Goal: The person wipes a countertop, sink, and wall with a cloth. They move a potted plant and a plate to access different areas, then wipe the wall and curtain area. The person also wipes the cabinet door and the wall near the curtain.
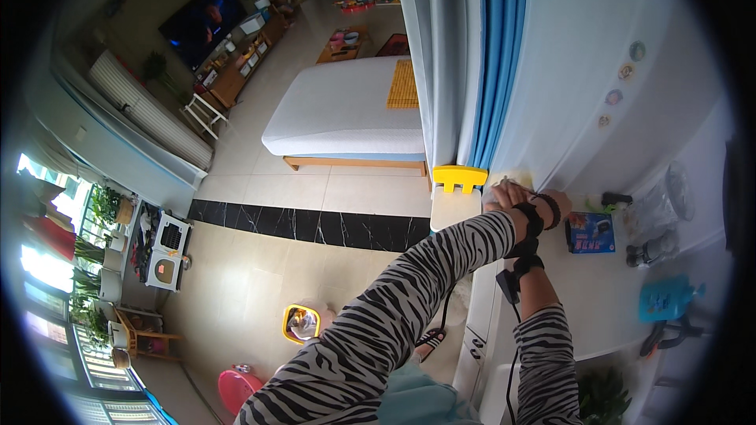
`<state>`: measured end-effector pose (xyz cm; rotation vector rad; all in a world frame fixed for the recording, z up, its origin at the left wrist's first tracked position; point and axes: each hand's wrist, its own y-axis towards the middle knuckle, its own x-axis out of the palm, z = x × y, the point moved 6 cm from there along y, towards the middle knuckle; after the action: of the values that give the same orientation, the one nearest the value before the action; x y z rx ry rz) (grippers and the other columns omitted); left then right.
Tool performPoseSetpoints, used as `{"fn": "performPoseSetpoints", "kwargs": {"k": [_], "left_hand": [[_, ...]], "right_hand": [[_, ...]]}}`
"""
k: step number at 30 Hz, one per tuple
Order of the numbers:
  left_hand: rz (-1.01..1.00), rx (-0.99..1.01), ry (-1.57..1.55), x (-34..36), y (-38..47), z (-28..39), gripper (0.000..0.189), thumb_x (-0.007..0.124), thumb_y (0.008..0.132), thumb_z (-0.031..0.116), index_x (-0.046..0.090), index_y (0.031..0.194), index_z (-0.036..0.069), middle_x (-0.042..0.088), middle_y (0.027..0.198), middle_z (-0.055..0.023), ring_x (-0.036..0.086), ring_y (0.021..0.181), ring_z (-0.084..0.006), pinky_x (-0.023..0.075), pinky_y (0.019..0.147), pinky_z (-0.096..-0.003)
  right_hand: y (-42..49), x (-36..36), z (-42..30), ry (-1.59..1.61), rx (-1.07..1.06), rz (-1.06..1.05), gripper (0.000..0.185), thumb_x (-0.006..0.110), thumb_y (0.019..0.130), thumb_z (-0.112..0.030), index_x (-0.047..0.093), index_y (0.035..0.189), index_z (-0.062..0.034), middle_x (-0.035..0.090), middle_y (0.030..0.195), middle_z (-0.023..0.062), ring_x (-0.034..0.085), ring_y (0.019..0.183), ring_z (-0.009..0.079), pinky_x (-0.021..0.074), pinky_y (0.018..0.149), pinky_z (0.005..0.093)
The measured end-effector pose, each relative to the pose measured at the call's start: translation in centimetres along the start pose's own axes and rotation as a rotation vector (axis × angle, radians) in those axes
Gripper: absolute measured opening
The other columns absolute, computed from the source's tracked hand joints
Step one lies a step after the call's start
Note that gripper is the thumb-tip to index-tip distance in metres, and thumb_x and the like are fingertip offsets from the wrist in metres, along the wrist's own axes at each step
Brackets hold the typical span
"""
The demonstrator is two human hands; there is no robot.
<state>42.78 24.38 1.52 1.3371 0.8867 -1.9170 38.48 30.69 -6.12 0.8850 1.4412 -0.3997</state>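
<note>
My arms, in zebra-striped sleeves, cross at the wrists over the white countertop beside the wall. Black bands with a cable are strapped on the wrists. My left hand (563, 203), past a dark beaded bracelet (553, 212), is mostly hidden. The fingers of what appears to be my right hand (507, 195) bend close to the wall, by a small, unclear shiny object (507, 180). Whether either hand grips something cannot be made out. A blue printed box (592, 232) lies nearby on the countertop (585, 295).
Near the hands stand a yellow-backed chair (459, 177) and a blue pump bottle (666, 298). A clear plastic container (661, 200) is by the wall. On the floor are a yellow-rimmed bin (289, 323) and a pink basin (236, 391). A bed (348, 106) lies beyond the curtain (502, 59).
</note>
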Motion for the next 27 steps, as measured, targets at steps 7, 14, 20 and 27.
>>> {"fn": "performPoseSetpoints", "kwargs": {"k": [7,14,20,27], "left_hand": [[0.142,0.021,0.009,2.3,-0.6,-1.5,0.019,0.061,0.088,0.016,0.066,0.101,0.004,0.070,0.095,-0.0164,0.069,0.091,-0.0353,0.0560,0.075,-0.0447],[0.323,0.055,0.133,2.6,-1.4,-1.3,0.014,0.059,0.088,0.014,0.067,0.097,0.009,0.068,0.088,-0.0139,0.068,0.088,-0.0323,0.0564,0.068,-0.0412],[0.365,0.112,0.249,1.0,-4.3,-1.5,0.026,0.075,0.075,0.025,0.070,0.099,0.016,0.060,0.107,-0.0074,0.057,0.107,-0.0280,0.0539,0.081,-0.0397],[0.789,0.165,-0.114,-0.9,-16.1,-2.5,0.038,0.070,0.077,0.014,0.060,0.114,0.009,0.055,0.119,-0.0128,0.056,0.106,-0.0313,0.0515,0.087,-0.0406]], "right_hand": [[-6.1,-1.5,-3.5,0.289,0.100,0.050,0.049,0.059,0.085,-0.033,0.056,0.130,-0.0136,0.046,0.144,0.0095,0.036,0.138,0.0315,0.0215,0.115,0.0525],[-15.9,-8.5,-9.1,0.211,-0.250,-0.078,0.059,0.071,0.069,-0.010,0.056,0.126,-0.0062,0.047,0.140,0.0159,0.035,0.138,0.0372,0.0230,0.116,0.0533],[-23.5,-12.4,-7.0,0.247,0.046,-0.090,0.057,0.061,0.083,-0.024,0.052,0.136,-0.0074,0.045,0.146,0.0132,0.033,0.141,0.0364,0.0220,0.116,0.0520],[-29.4,-13.4,-2.4,0.112,0.433,0.080,0.061,0.052,0.091,-0.046,0.050,0.139,-0.0093,0.041,0.149,0.0147,0.031,0.141,0.0396,0.0199,0.116,0.0530]]}}
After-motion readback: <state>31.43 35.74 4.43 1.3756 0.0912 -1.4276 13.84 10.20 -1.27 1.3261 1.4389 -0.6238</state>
